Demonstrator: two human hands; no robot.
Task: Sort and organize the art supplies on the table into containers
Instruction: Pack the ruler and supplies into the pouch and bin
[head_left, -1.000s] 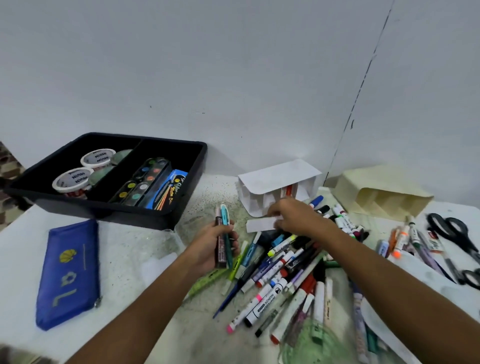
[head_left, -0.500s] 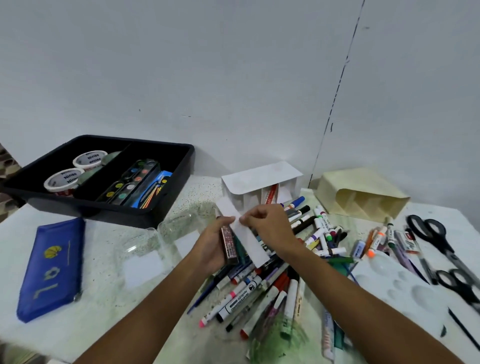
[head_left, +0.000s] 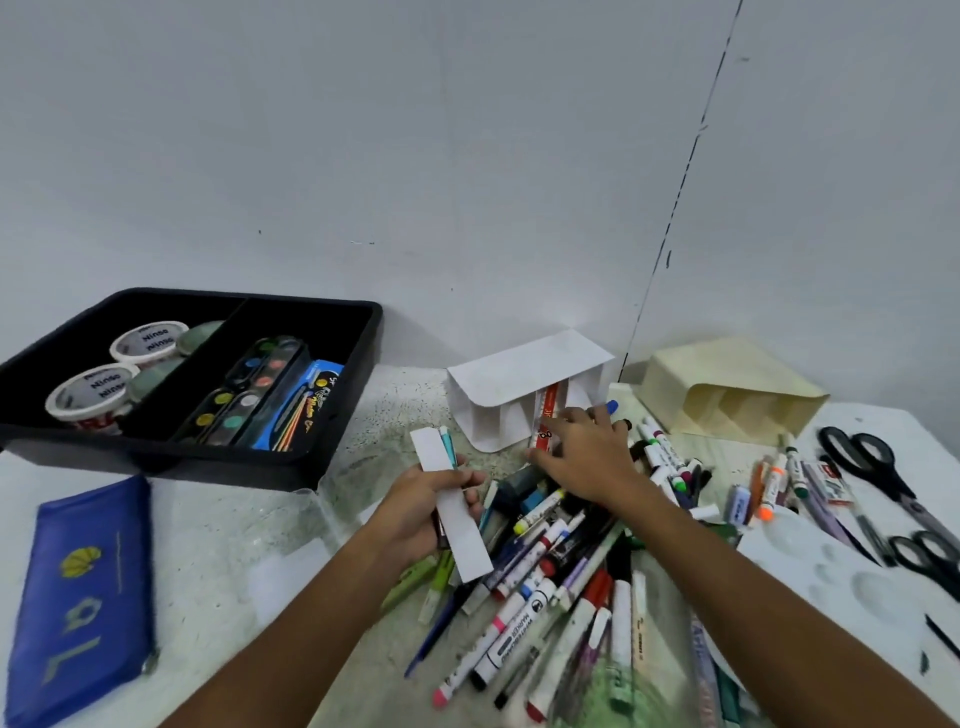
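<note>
My left hand (head_left: 415, 506) grips a white strip (head_left: 457, 514) and pens; my right hand (head_left: 584, 457) reaches, fingers spread. A speckled table (head_left: 234, 519) meets a plain grey wall (head_left: 415, 156).

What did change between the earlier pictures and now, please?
The white strip passed from the right hand into the left hand, which now holds it with its pens. The right hand let go and moved back toward the white organizer. The black tray stayed put.

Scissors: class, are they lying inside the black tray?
No, the scissors lie on the table at the far right, well apart from the black tray on the left.
</note>
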